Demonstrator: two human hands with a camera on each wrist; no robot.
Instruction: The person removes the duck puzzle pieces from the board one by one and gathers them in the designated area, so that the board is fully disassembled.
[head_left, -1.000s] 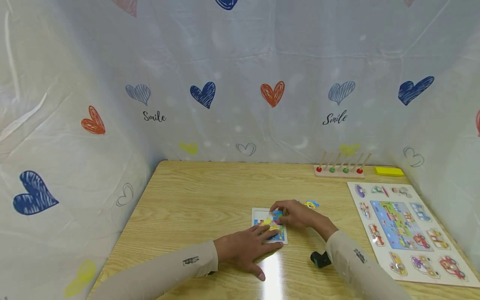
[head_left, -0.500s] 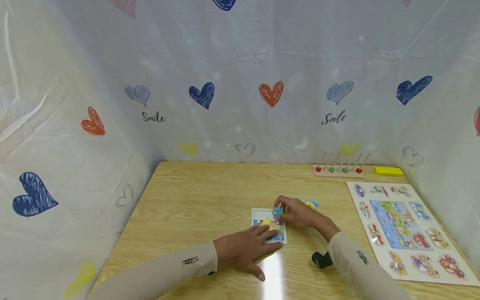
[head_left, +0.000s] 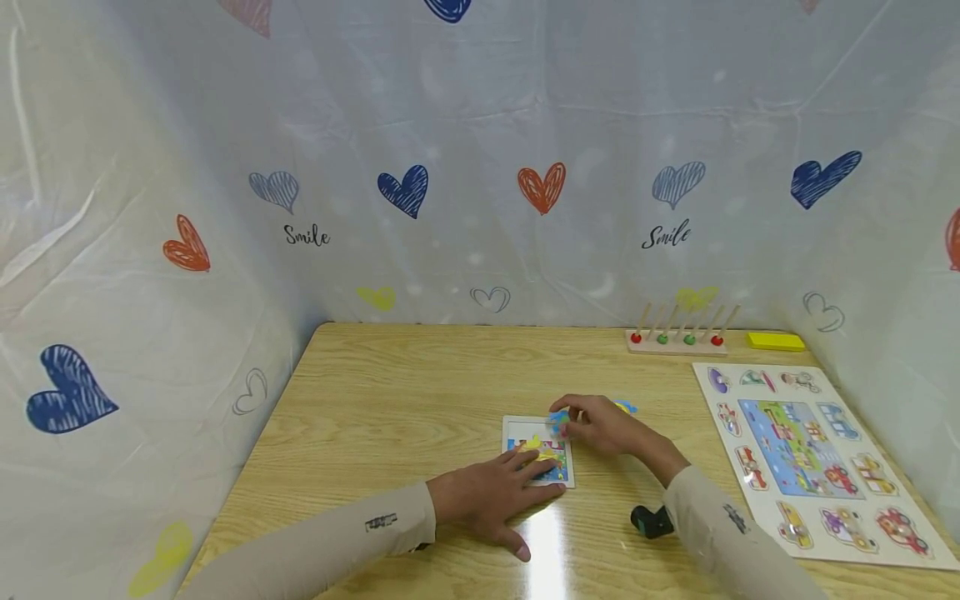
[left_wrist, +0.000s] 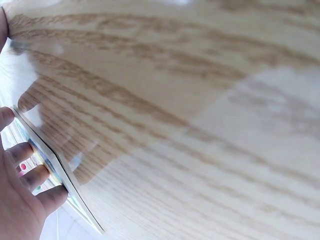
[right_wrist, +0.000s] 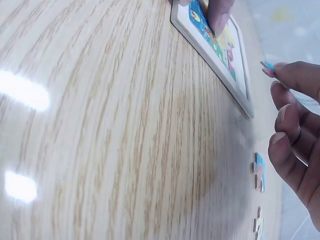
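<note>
A small jigsaw puzzle in a white frame (head_left: 517,419) lies on the wooden table, partly filled with colourful pieces; bare white backing shows along its far side. My left hand (head_left: 498,496) rests flat over the near part, fingers spread on the pieces. Thumb and index finger of my right hand (head_left: 600,425) pinch a blue and pink puzzle piece (right_wrist: 269,69). In the right wrist view this piece is lifted beyond the frame's far corner. Two loose puzzle pieces, one blue and brown (right_wrist: 259,172) and one yellowish (right_wrist: 259,225), lie on the table beneath the right hand.
On the right lies a large white vehicle puzzle board (head_left: 813,525). Behind it are a pegged wooden stand (head_left: 677,343) with red and green beads and a yellow block (head_left: 776,342). A small black object (head_left: 651,522) shows beside the right sleeve. Printed sheeting surrounds the table.
My right hand has lifted the puzzle piece off the frame's far right corner and shifted slightly right, tilting it. White backing now shows there. My left hand has stayed in place.
</note>
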